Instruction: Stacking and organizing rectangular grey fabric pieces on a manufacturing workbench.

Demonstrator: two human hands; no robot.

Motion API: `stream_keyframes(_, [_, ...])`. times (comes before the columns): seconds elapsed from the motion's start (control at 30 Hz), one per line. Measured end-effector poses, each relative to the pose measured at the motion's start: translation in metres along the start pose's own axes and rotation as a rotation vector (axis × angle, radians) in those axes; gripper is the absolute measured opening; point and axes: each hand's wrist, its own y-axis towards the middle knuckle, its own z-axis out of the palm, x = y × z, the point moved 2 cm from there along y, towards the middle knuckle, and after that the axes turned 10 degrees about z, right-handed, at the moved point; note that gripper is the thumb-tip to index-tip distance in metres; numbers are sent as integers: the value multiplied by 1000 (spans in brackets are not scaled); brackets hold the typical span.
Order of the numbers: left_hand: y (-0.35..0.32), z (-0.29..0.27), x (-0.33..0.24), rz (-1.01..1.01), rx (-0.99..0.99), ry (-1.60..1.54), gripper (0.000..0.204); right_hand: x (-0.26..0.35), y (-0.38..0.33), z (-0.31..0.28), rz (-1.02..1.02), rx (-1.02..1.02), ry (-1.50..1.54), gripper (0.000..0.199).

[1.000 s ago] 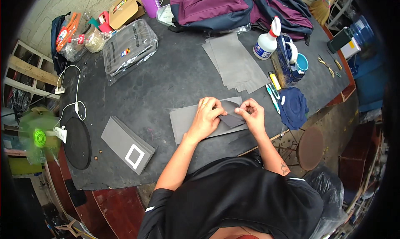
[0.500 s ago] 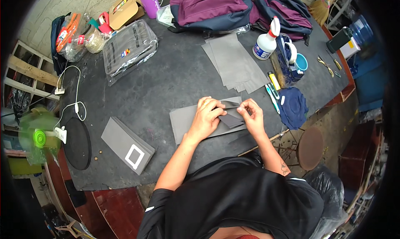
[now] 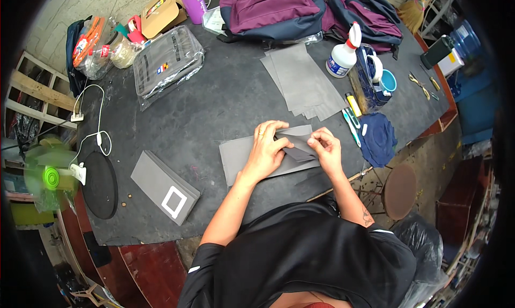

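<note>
Opens the left hand (image 3: pixel 265 149) a little wider than half a second ago, with the pointer finger now stretched up and away from the thumb. Bends the thin gray flap (image 3: pixel 296 140) between the two hands a bit differently, too. Means, as a guess, only a small step in working the flap, with that flap raised and not yet lying flat.

Keeps the right hand (image 3: pixel 329 149) in almost the same spot, closed to a small pinch, with thumb and pointer finger at the flap's right edge. Holds the left hand in a curved shape, part open, with the thumb tip touching the flap. Cannot tell how tightly, or what is under the other left fingers.

Has the flap above the right part of a long gray sheet (image 3: pixel 234 156), flat on the black table (image 3: pixel 225 88), close to the body.

Leaves alone, off to the left, a slanted pile of gray strips (image 3: pixel 150 174) with a white square frame (image 3: pixel 167 196) on top. Leaves alone, farther up, some fanned gray sheets (image 3: pixel 311 82), with a white spray bottle (image 3: pixel 342 61) beside them. Touches no part of the crumpled dark blue cloth (image 3: pixel 378 141) on the right.
</note>
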Motion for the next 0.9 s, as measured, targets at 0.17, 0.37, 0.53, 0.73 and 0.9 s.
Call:
stream_keyframes(0.17, [-2, 0, 2, 39, 49, 41, 31, 2, -1, 1, -6, 2, -17, 10])
stream_keyframes(0.37, [-3, 0, 4, -3, 37, -23, 32, 9, 1, 0, -97, -100, -3, 12])
stream_keyframes(0.53, [0, -2, 1, -47, 25, -81, 33, 3, 4, -3, 181, -78, 63, 16])
stream_keyframes(0.73, [-1, 1, 1, 30, 74, 5, 34, -9, 4, -2, 180, -60, -124, 18])
stream_keyframes(0.9, [-4, 2, 5, 17, 98, -11, 34, 5, 4, -7, 352, 74, 98, 16])
